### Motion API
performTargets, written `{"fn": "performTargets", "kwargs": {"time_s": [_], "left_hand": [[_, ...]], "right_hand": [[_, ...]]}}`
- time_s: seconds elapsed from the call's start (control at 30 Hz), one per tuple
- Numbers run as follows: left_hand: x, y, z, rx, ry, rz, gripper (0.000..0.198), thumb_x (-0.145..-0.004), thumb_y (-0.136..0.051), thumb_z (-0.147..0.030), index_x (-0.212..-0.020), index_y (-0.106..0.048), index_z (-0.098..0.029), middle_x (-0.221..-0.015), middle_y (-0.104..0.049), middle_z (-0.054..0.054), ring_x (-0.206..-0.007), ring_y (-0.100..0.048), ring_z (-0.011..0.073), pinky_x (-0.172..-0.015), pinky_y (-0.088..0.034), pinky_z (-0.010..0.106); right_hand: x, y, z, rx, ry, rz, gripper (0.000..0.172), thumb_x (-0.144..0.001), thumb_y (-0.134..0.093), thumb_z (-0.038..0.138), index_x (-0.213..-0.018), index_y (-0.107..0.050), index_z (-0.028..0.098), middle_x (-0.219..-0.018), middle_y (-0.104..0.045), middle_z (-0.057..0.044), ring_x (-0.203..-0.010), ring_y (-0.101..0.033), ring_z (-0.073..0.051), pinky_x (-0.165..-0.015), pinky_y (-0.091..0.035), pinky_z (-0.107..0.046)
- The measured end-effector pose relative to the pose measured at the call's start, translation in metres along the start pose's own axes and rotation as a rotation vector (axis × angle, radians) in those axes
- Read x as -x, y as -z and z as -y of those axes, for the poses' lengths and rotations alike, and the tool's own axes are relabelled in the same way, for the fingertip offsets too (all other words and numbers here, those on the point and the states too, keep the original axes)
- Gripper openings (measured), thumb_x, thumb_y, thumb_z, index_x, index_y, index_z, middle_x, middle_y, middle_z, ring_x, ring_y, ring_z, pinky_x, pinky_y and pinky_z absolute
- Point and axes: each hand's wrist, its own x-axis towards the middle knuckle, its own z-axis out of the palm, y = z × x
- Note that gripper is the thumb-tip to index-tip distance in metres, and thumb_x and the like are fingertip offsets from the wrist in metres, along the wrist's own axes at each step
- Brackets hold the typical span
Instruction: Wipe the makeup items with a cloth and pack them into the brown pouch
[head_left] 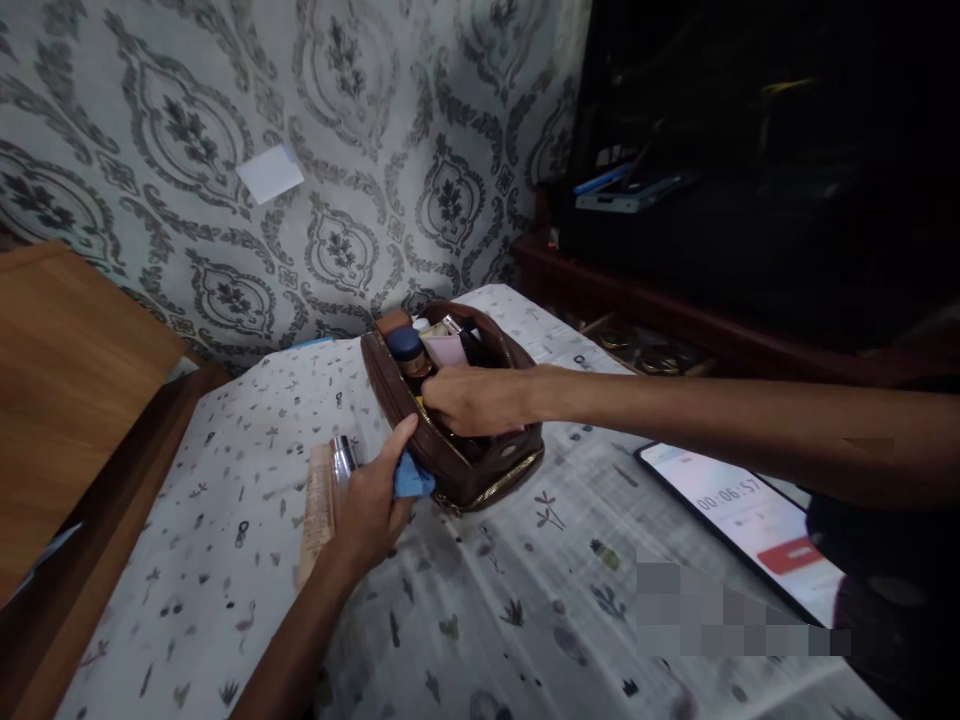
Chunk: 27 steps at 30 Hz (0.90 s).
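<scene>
A brown toiletry bag (450, 470) with a gold zip lies open on the patterned white cloth. Inside it are a jar with a dark blue lid (406, 345), a pale pink item (445, 350) and other small items. My right hand (480, 400) reaches into the bag with curled fingers; the fingertips and whatever they grip are hidden. My left hand (375, 505) is closed around a crumpled blue cloth (411, 477), its thumb against the bag's near left side. Just left of that hand lie a beige tube (318, 505) and a silver-capped bottle (343, 458).
A phone (739, 520) showing a timer lies at the right, under my right forearm. Dark red furniture (637, 310) with a black screen stands behind it. At the left is a wooden panel (82, 380). Patterned wallpaper (337, 150) forms the back.
</scene>
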Motion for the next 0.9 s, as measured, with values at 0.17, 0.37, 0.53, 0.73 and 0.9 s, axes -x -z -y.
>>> {"fn": "performTargets", "kwargs": {"time_s": [0.17,0.37,0.53,0.73,0.9], "left_hand": [[-0.001,0.000,-0.002,0.001,-0.004,-0.004,0.065,-0.089,-0.046,-0.012,-0.152,-0.035,-0.018,-0.105,-0.071,0.007,-0.072,-0.064,0.0154,-0.065,-0.052,0.025],[0.001,-0.002,0.000,0.025,0.041,0.005,0.065,-0.089,-0.048,-0.014,-0.153,-0.035,-0.017,-0.088,-0.067,0.003,-0.069,-0.061,0.0156,-0.065,-0.053,0.027],[0.002,-0.002,0.001,0.046,0.064,0.027,0.065,-0.090,-0.048,-0.013,-0.153,-0.034,-0.017,-0.102,-0.070,0.007,-0.079,-0.066,0.0177,-0.072,-0.056,0.029],[0.004,-0.002,0.002,0.044,0.089,0.053,0.065,-0.091,-0.046,-0.012,-0.155,-0.032,-0.019,-0.106,-0.072,0.009,-0.086,-0.070,0.0210,-0.083,-0.058,0.036],[0.006,-0.002,0.005,0.041,0.075,0.042,0.069,-0.090,-0.047,-0.012,-0.156,-0.030,-0.018,-0.128,-0.067,0.014,-0.101,-0.069,0.0231,-0.091,-0.057,0.038]], "right_hand": [[-0.008,-0.004,-0.003,-0.250,-0.025,-0.004,0.023,-0.088,-0.048,0.009,-0.092,-0.071,0.009,-0.083,-0.073,-0.009,-0.075,-0.066,-0.016,-0.060,-0.042,-0.023],[-0.013,-0.010,-0.007,-0.436,-0.034,0.007,0.017,-0.084,-0.050,0.007,-0.080,-0.066,0.012,-0.074,-0.070,-0.005,-0.068,-0.064,-0.014,-0.057,-0.043,-0.020],[-0.012,-0.012,-0.010,-0.416,-0.052,-0.004,0.017,-0.080,-0.052,0.006,-0.085,-0.068,0.011,-0.080,-0.072,-0.005,-0.070,-0.064,-0.014,-0.056,-0.042,-0.020],[-0.010,-0.009,-0.011,-0.333,-0.019,0.001,0.023,-0.082,-0.050,0.006,-0.093,-0.071,0.009,-0.086,-0.073,-0.008,-0.075,-0.065,-0.016,-0.059,-0.043,-0.022],[-0.006,-0.005,-0.009,-0.299,-0.014,-0.016,0.026,-0.083,-0.047,0.001,-0.092,-0.071,0.008,-0.088,-0.073,-0.008,-0.076,-0.064,-0.014,-0.060,-0.041,-0.021]]}}
